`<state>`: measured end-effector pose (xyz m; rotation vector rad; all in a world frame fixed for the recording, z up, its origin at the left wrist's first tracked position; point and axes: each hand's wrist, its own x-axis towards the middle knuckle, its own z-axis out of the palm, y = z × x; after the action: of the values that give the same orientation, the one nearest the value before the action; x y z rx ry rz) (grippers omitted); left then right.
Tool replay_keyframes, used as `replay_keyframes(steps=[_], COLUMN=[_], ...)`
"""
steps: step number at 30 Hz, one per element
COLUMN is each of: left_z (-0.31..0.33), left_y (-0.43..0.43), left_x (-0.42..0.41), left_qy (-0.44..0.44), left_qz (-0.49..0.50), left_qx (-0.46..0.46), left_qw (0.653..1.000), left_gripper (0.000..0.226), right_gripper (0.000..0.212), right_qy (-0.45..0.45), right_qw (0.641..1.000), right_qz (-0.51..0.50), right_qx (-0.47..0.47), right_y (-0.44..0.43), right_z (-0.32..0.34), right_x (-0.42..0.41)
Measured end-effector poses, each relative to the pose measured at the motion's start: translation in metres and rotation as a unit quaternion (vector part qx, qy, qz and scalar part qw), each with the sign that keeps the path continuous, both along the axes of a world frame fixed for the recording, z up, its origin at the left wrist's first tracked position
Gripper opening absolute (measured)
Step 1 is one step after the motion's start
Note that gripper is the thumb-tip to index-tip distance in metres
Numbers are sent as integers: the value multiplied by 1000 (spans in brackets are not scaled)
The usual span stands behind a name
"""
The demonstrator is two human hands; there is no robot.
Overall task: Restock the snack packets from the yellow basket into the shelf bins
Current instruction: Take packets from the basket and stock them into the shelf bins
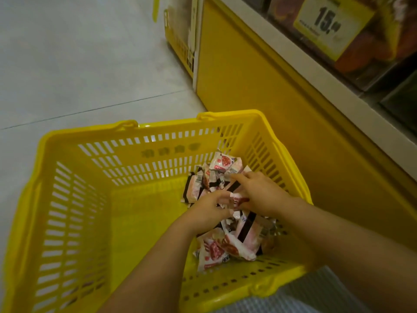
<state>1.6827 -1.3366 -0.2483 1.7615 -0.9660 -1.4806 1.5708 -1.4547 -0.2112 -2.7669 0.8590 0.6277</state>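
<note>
Gathering step. Both hands were inside the yellow basket (90, 132), at its right side, where the snack packets (222, 163) lay heaped. The left hand (209, 206) and right hand (259, 193) each had their fingers curled around packets. The next move likely called for lifting a handful over the basket wall to the shelf bins (372, 41), above and right of the basket. The basket stood on a pale tiled floor (67, 64), beside a yellow shelf base (248, 75).

Yellow price tag (331, 26) on shelf bin reads "15"; smaller print illegible.
</note>
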Motion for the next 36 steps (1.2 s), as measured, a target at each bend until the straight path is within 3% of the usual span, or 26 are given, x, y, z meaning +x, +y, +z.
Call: replay_keyframes(steps=[6,9,12,14,17,23,27,29,32,36], left_z=[4,7,18,32,49,50,49,50,54,54], left_y=[1,3,0,-3,-8,-4,1,3,2,-4], left_x=[2,9,15,16,20,24,31,33,30,27], left_qy=[30,6,10,123,316,298,349,395,445,439], left_qz=[50,108,181,247,290,331,334,334,332,343], left_qx=[-12,-18,-42,-66,-67,-127,-129,-131,-114,-116], left_qw=[998,994,982,959,901,886,866,846,824,822], left_gripper=[43,42,32,18,33,25,29,41,57,37], right_gripper=[65,55,51,50,50,65,53,38,27,20], right_qy=[-27,-89,-191,-229,-209,-154,-164,-244,-323,-342], right_qw=[1000,992,956,925,926,932,938,905,809,739], right_qz=[11,-51,-126,-147,-93,-98,-163,-226,-329,-385], right_qx=[10,73,185,266,302,314,259,266,365,434], right_y=[3,-5,-17,-19,-14,-20,-33,-37,-30,-21], right_z=[10,35,70,87,95,105,117,116,106,90], right_x=[0,2,10,14,19,21,18,18,20,24])
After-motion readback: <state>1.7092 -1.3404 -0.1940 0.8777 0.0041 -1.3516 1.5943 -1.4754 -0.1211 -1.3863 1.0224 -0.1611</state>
